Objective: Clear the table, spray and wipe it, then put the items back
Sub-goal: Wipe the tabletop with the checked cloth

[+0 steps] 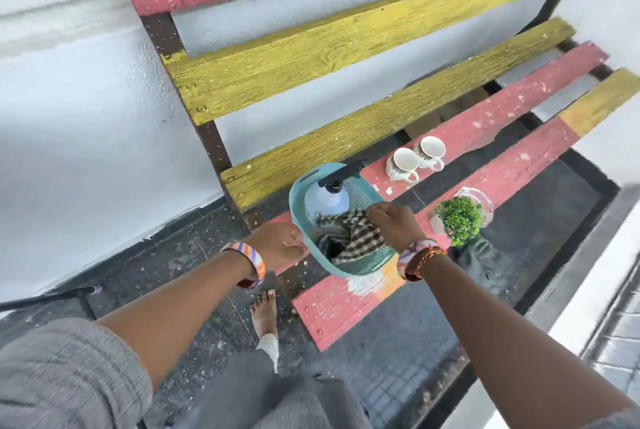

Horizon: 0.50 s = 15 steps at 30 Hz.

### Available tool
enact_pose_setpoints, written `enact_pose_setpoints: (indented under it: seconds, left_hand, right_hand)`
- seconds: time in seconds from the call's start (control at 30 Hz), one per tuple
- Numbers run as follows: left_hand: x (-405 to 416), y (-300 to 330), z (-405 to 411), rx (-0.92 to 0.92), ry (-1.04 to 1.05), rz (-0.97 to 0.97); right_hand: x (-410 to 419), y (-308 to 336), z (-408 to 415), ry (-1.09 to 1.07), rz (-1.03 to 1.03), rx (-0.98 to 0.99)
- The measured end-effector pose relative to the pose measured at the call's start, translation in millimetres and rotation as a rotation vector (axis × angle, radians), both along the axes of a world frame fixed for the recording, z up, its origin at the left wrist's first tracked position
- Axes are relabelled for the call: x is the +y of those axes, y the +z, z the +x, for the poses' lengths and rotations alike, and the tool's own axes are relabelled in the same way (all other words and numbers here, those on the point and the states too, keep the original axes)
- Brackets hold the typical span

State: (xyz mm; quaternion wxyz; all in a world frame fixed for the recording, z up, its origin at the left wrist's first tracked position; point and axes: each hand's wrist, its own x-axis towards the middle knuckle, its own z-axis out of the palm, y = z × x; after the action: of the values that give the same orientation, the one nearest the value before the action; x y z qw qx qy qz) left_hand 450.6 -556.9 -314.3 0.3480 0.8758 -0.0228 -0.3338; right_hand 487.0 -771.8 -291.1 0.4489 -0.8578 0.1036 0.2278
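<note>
Your left hand (284, 245) grasps the basket (341, 221) rim; your right hand (391, 221) pinches the cloth (349, 238) inside it. At two o'clock, cups (415, 158) and plant (459, 217) remain on the surface (346, 307): clearing looks unfinished, spraying and wiping not begun.

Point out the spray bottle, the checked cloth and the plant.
spray bottle (327, 202), head view, on its clear shoulder.
checked cloth (360, 238), head view, on its middle fold.
plant (459, 219), head view, on its green leaves.

A teal plastic mesh basket (363, 264) sits on the red and yellow slatted wooden worktop (485, 124), holding an upright clear spray bottle with a black trigger head (327, 202) and a crumpled brown-and-white checked cloth (349, 238). Further along stand two white patterned cups (415, 160), side by side, and a small green potted plant (459, 217).
</note>
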Motion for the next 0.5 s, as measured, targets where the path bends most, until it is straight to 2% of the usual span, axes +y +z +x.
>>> enact_pose_setpoints:
  seconds: [0.1, 0.2, 0.33, 0.5]
  left_hand:
    - [-18.1, 21.1, -14.2, -0.097, -0.006, -0.054]
    - [-28.2, 52.9, -25.1, -0.195, 0.114, -0.194]
    - [-29.4, 103.1, -44.9, -0.201, 0.272, -0.35]
    - [-11.9, 147.1, -77.9, -0.313, 0.317, -0.571]
  right_hand:
    - [2.3, 36.4, -10.7, -0.1, 0.218, -0.051]
    - [14.3, 75.0, -18.9, -0.143, 0.373, -0.085]
    - [40.2, 127.5, -29.4, -0.116, 0.525, -0.08]
    - [87.5, 189.1, -45.5, -0.211, 0.78, -0.043]
